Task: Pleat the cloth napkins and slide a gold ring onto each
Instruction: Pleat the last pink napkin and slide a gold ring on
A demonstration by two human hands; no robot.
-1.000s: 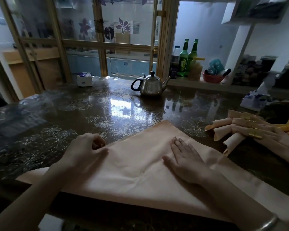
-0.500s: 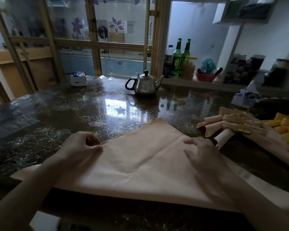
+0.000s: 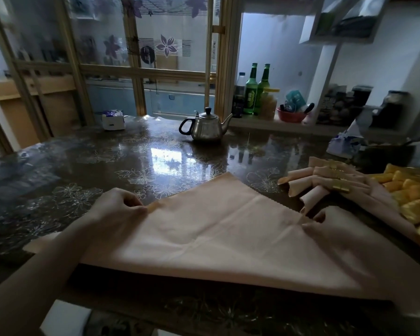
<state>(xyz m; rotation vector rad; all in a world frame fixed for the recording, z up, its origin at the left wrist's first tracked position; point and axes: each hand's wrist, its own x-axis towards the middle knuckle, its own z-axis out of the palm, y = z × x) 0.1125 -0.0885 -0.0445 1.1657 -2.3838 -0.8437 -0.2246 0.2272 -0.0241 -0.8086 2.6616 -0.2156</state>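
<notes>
A peach cloth napkin [image 3: 218, 229] lies spread flat on the dark flowered table [image 3: 87, 170], one corner pointing away from me. My left hand [image 3: 117, 207] pinches its left edge between thumb and fingers. My right hand [image 3: 335, 229] grips the right edge, close to the heap of finished napkins. Those pleated peach napkins [image 3: 308, 187] lie at the right, with gold rings [image 3: 340, 185] around them.
A steel teapot [image 3: 205, 127] stands at the table's back centre. A small white box [image 3: 113, 120] sits back left. Yellow pieces [image 3: 412, 197] are piled at the right edge. Green bottles [image 3: 251, 90] and a red bowl [image 3: 290, 116] stand on the shelf behind.
My right hand slid from the napkin's middle to its right edge and closed on it. My left hand stayed pinching the left edge.
</notes>
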